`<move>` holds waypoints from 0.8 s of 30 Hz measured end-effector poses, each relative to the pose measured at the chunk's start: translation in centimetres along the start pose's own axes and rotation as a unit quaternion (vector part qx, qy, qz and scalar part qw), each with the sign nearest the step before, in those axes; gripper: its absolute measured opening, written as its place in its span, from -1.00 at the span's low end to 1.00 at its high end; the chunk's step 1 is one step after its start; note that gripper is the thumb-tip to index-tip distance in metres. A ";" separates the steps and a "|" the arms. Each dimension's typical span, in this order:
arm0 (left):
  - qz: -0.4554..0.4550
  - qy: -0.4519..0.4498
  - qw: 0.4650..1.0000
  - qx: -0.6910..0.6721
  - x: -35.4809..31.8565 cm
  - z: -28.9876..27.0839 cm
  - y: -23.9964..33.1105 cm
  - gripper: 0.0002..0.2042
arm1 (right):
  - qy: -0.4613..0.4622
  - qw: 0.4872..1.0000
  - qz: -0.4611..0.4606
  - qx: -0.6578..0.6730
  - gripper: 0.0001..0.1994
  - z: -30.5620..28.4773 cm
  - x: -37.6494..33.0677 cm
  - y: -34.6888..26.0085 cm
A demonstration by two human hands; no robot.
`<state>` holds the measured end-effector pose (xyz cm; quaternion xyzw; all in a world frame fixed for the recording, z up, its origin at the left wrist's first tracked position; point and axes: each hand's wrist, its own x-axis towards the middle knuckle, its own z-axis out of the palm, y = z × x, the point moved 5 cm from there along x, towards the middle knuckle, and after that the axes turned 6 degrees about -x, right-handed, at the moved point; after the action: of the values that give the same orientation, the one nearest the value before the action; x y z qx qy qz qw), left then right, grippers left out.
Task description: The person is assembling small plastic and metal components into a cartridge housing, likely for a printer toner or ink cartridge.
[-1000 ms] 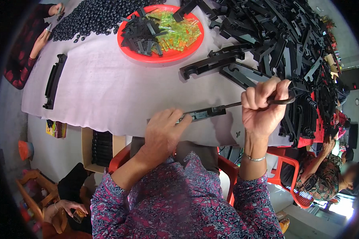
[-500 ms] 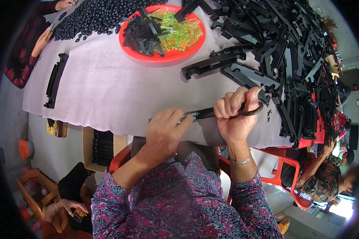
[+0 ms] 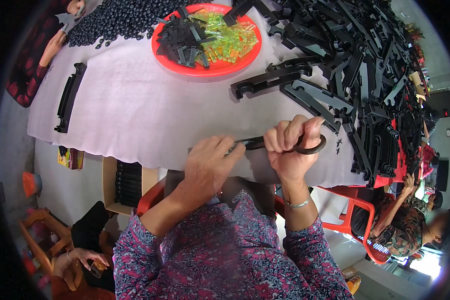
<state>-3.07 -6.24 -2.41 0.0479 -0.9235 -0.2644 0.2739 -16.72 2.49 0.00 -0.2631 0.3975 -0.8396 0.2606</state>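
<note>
My right hand (image 3: 291, 150) is closed around a dark tool with a ring-shaped handle, which looks like a pair of scissors (image 3: 315, 146). The loop sticks out past the thumb side. Toward my left hand (image 3: 210, 162) runs a dark narrow length, and its far end goes in under the left fingers. My left hand is closed over a slim black plastic piece (image 3: 237, 145) at the table's near edge; most of that piece is hidden by the palm and fingers. Both hands stay close together, just above the cloth.
A red plate (image 3: 205, 72) holds black clips and yellow-green clear pieces. Black plastic bars (image 3: 330, 65) are heaped at the right, and one bar (image 3: 70, 97) lies at the left. Small black round parts (image 3: 115, 22) are piled at the back, near another person's hands (image 3: 55, 45).
My right hand has shifted slightly left and down with the ring-handled tool, closer to my left hand. The left hand keeps nearly the same place. The view has tilted a little.
</note>
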 end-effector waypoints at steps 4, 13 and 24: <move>0.011 -0.005 1.000 0.005 0.1 -0.1 0.1 -0.75 | 0.014 1.000 0.001 -0.021 -0.44 0.6 1.0 0.3; 0.026 -0.013 1.000 0.007 0.1 -0.2 0.0 -0.74 | 0.011 1.000 -0.002 0.002 -0.44 1.1 1.6 0.1; 0.022 -0.017 0.999 0.030 -0.2 0.1 -0.1 -0.72 | -0.010 0.997 0.031 0.073 -0.40 -1.5 1.4 -1.6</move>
<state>-3.00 -6.24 -2.64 0.0315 -0.9364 -0.2311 0.2621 -19.08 3.19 0.78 -0.2391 0.3409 -0.8551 0.3090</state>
